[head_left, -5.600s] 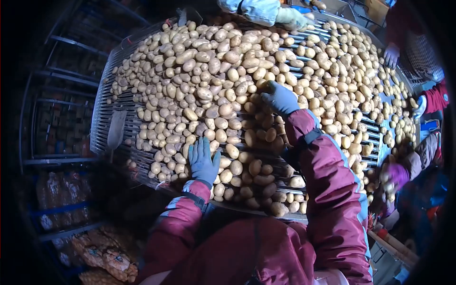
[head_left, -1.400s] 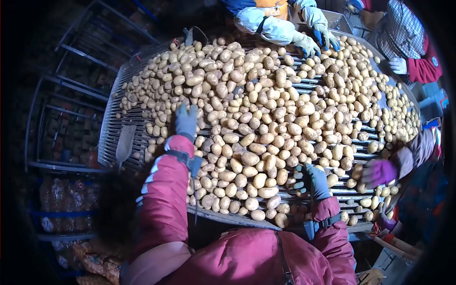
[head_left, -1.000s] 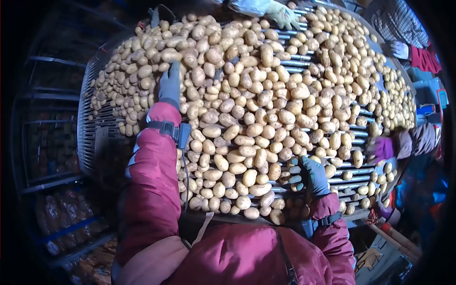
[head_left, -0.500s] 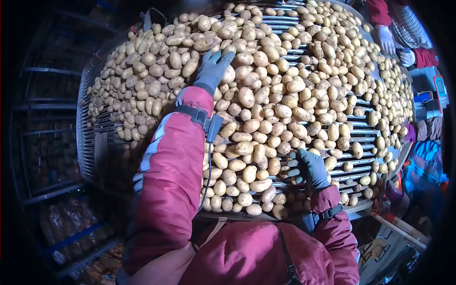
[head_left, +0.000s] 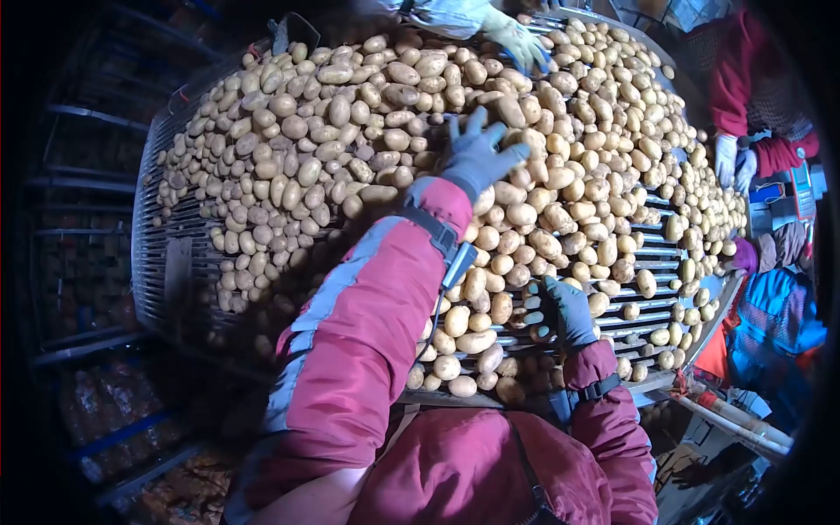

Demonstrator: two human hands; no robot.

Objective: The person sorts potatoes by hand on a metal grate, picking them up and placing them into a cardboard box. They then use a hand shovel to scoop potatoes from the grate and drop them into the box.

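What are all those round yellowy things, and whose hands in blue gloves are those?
The round things are potatoes, a huge heap of them. They lie on a wide table made of metal bars. The picture comes from a camera worn on a person's head, looking down. So the red sleeves and the gloved hands at the bottom are that person's own. The left hand stretches far out, its fingers spread, lying on the potatoes. The right hand rests on potatoes near the table's close edge. I cannot tell whether it grips one. Other people stand around the table: the pale glove at the top and the white glove on the right are theirs.
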